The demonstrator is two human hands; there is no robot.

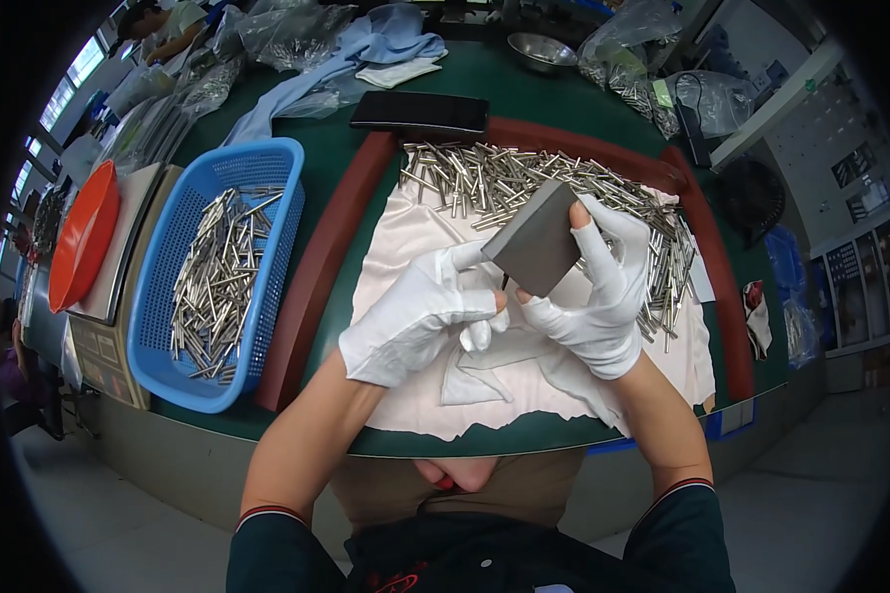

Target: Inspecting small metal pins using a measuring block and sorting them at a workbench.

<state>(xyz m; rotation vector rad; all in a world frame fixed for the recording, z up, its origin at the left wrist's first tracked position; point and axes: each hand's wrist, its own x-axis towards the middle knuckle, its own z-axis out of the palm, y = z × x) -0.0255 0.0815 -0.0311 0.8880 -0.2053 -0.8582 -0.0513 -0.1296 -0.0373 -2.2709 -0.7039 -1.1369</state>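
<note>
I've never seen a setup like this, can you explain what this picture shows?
There's no robot here: a fisheye camera worn on someone's head looks down, so straight edges bend. The white-gloved right hand grips a flat dark-grey block. The white-gloved left hand is close by; whether it holds anything is unclear. Thin silvery metal rods lie on a pale pink cloth within a reddish-brown border on the green table. To the left, a blue perforated plastic basket holds more such rods.
</note>
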